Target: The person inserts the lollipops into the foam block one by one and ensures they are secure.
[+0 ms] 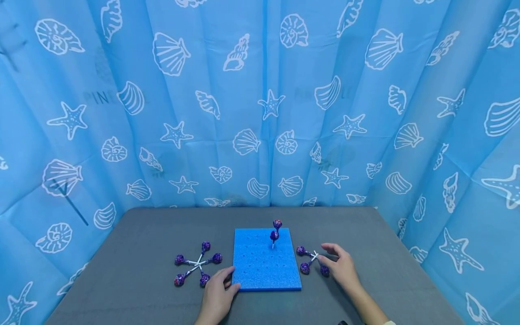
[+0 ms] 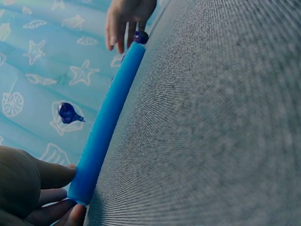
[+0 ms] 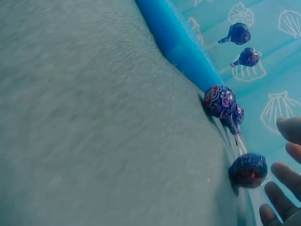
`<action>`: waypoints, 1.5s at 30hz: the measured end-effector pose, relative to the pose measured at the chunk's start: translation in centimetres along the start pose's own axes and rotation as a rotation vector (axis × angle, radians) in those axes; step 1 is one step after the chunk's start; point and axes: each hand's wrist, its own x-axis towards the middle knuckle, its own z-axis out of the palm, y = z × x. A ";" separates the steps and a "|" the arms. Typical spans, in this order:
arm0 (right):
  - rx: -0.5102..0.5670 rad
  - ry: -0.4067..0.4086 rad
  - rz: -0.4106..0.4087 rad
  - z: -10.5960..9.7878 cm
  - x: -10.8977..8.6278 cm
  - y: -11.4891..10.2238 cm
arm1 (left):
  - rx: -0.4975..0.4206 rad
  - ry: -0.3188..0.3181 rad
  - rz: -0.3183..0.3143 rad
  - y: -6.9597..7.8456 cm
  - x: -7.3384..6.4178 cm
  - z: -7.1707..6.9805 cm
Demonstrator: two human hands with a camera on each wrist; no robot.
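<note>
My left hand holds the near left corner of a flat blue foam block, with the thumb at the front edge and the fingers along the left side. Small holes dot its top. Two lollipops in purple wrappers, a farther one and a nearer one, stand upright in the block's far right part. My right hand, fingers apart and nothing between them, hovers by three lollipops lying right of the block: one at the back, one in front and one beside the hand. Their white sticks cross.
Left of the block, several more purple lollipops lie in a star, sticks meeting in the middle. The near one is close to my left hand. A grey cloth covers the table. Behind hangs a blue curtain with shells and starfish.
</note>
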 end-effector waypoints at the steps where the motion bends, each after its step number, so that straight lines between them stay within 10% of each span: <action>1: -0.003 -0.005 0.013 -0.1 -0.1 0.1 | -0.001 0.001 -0.003 0.0 0.0 0.0; 14: -0.235 -0.099 0.172 -0.8 -1.4 0.1 | 0.014 0.025 -0.002 0.0 0.0 0.2; 45: -0.311 -0.085 0.132 -0.8 -2.1 -0.1 | 0.032 0.040 -0.024 0.2 -0.1 0.3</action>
